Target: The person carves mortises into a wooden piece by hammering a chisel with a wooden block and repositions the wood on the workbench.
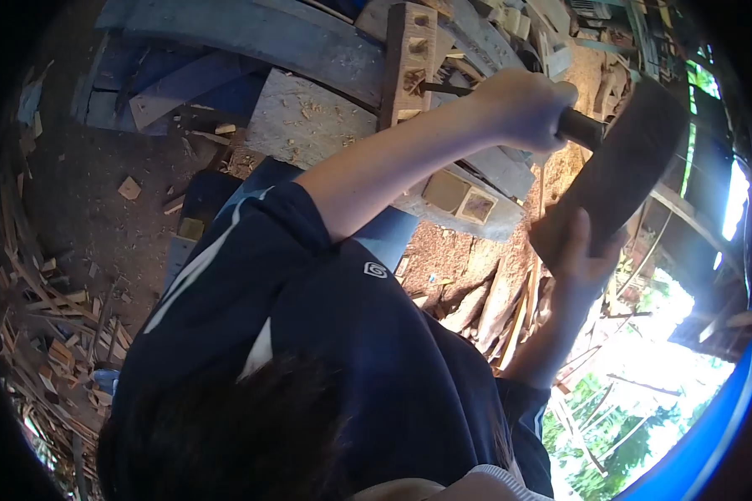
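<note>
My left hand (528, 108) is wrapped round a chisel. The chisel's dark handle (581, 129) sticks out on one side of the fist. On the other side its narrow blade (447, 88) reaches a square hole in a wooden post (408, 50) cut with a row of such holes. Wood chips lie in that hole. My right hand (586, 255) grips the lower end of a dark, thick wooden mallet (618, 171). The mallet is tilted and lies against or just over the end of the chisel handle; I cannot tell whether they touch.
A chip-strewn board (309, 117) and a long grey plank (259, 46) lie beside the post. A wood piece with square recesses (459, 196) is near my forearm. Scrap wood (58, 351) litters the floor. Bright daylight and foliage (610, 426) show at lower right.
</note>
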Motion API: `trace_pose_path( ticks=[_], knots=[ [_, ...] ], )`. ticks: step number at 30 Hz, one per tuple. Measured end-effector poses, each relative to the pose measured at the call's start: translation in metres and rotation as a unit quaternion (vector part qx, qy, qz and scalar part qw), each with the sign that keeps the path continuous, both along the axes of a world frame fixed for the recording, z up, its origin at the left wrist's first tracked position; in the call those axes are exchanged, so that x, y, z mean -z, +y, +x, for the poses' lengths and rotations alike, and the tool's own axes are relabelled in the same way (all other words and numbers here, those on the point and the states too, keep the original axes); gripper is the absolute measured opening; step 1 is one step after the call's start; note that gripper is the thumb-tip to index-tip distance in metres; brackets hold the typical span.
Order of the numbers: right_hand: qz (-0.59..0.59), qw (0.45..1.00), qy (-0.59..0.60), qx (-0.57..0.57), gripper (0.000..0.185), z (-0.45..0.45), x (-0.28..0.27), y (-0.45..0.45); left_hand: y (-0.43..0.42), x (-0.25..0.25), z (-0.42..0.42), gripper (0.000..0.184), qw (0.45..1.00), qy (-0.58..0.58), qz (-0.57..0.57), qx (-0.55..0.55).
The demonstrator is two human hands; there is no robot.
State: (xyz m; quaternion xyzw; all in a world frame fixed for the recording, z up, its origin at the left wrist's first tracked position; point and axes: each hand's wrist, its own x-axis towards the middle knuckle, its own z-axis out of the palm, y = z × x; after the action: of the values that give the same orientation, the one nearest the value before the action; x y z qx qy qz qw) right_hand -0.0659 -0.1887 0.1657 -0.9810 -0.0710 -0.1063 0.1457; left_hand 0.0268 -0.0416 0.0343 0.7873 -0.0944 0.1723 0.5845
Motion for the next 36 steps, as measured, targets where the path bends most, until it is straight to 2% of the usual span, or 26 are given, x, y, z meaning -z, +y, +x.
trace_pose_path(
  ticks=[2, 3, 5, 6, 7, 8, 10, 12, 13, 14, 16, 18, 19, 20, 21, 24, 25, 26, 29, 30, 31, 32, 33, 34, 35, 36],
  knots=[
    [0.135, 0.976, 0.152, 0.083, 0.060, 0.003, -0.055, -0.005, -0.001, -0.001, -0.001, 0.029, 1.000, -0.002, 0.008, 0.002],
    [0.148, 0.984, 0.054, 0.090, 0.062, 0.002, -0.062, -0.007, -0.001, -0.002, 0.000, 0.029, 1.000, 0.007, 0.004, 0.012],
    [0.259, 0.959, 0.082, -0.085, 0.047, 0.041, -0.081, -0.114, 0.004, -0.001, 0.002, 0.029, 1.000, 0.016, -0.001, 0.010],
    [0.315, 0.927, 0.112, -0.169, 0.044, 0.045, -0.083, -0.073, 0.003, -0.001, 0.002, 0.031, 1.000, 0.013, 0.006, 0.006],
    [0.374, 0.920, -0.100, -0.056, 0.039, 0.026, -0.075, -0.035, 0.002, -0.001, 0.002, 0.032, 1.000, 0.009, 0.012, 0.004],
    [0.111, 0.974, -0.188, -0.068, 0.039, 0.026, -0.045, -0.007, 0.000, 0.000, 0.000, 0.032, 1.000, 0.010, 0.009, 0.005],
    [-0.024, 0.999, -0.016, -0.031, 0.049, 0.012, 0.002, -0.011, 0.000, -0.001, 0.002, 0.029, 0.999, 0.022, -0.022, -0.008],
    [0.187, 0.969, 0.160, -0.011, 0.045, 0.024, -0.039, -0.016, -0.002, 0.002, 0.004, 0.030, 1.000, 0.005, -0.015, -0.019],
    [0.197, 0.969, 0.151, 0.002, 0.061, 0.026, -0.057, -0.024, -0.003, 0.004, 0.003, 0.031, 1.000, -0.009, -0.011, -0.028],
    [0.196, 0.969, 0.152, 0.001, 0.061, 0.031, -0.064, -0.024, -0.001, 0.001, 0.001, 0.031, 0.999, -0.009, -0.012, -0.029],
    [0.028, 0.997, -0.051, -0.055, 0.048, 0.042, -0.074, -0.018, 0.004, -0.003, -0.001, 0.042, 1.000, 0.015, 0.010, 0.004],
    [-0.140, 0.951, -0.254, -0.104, 0.040, 0.052, -0.080, -0.020, 0.001, 0.001, 0.002, 0.042, 1.000, 0.012, 0.006, -0.001],
    [-0.050, 0.985, -0.133, -0.093, 0.039, 0.056, -0.058, -0.050, 0.000, 0.002, 0.003, 0.042, 1.000, 0.007, 0.006, 0.000],
    [-0.114, 0.987, 0.113, -0.014, 0.041, 0.035, -0.037, -0.008, 0.002, 0.002, 0.002, 0.042, 1.000, 0.006, 0.009, -0.002],
    [0.142, 0.987, 0.068, -0.018, 0.047, 0.028, -0.005, -0.014, 0.002, 0.001, -0.001, 0.042, 1.000, 0.005, 0.001, -0.004],
    [0.128, 0.980, 0.151, 0.010, 0.050, 0.030, -0.053, -0.005, -0.003, 0.003, 0.000, 0.038, 1.000, -0.004, -0.010, -0.012],
    [0.000, 1.000, 0.018, 0.017, 0.051, 0.032, -0.061, -0.011, -0.003, 0.004, 0.002, 0.034, 1.000, -0.013, -0.012, -0.023],
    [0.210, 0.968, 0.138, -0.005, 0.056, 0.042, -0.084, -0.031, -0.003, 0.004, 0.003, 0.034, 1.000, -0.013, -0.013, -0.026],
    [0.287, 0.951, -0.013, -0.113, 0.046, 0.039, -0.098, -0.027, 0.000, 0.003, 0.002, 0.045, 1.000, 0.006, -0.003, -0.009],
    [0.287, 0.951, -0.011, -0.113, 0.046, 0.038, -0.076, -0.026, 0.000, 0.002, 0.002, 0.045, 1.000, 0.010, 0.001, -0.005],
    [0.075, 0.987, -0.060, -0.125, 0.043, 0.032, -0.033, -0.017, 0.001, 0.002, 0.000, 0.046, 1.000, 0.014, 0.006, -0.001],
    [-0.138, 0.975, -0.108, -0.135, 0.040, 0.028, -0.006, -0.008, 0.003, 0.003, 0.002, 0.046, 1.000, 0.016, 0.010, -0.004],
    [-0.136, 0.977, -0.106, -0.129, 0.040, 0.019, -0.010, -0.001, 0.001, 0.004, 0.000, 0.046, 1.000, 0.011, 0.010, 0.004],
    [0.041, 0.996, 0.058, -0.045, 0.040, 0.012, -0.026, 0.010, 0.000, 0.004, 0.001, 0.047, 1.000, 0.005, 0.008, 0.008],
    [0.217, 0.951, 0.217, 0.041, 0.040, 0.007, -0.042, 0.017, 0.000, 0.004, 0.000, 0.047, 1.000, 0.003, 0.010, 0.011],
    [0.231, 0.946, 0.221, 0.059, 0.043, 0.005, -0.059, 0.015, 0.000, 0.004, -0.002, 0.046, 1.000, 0.001, -0.006, 0.015]
  ],
)
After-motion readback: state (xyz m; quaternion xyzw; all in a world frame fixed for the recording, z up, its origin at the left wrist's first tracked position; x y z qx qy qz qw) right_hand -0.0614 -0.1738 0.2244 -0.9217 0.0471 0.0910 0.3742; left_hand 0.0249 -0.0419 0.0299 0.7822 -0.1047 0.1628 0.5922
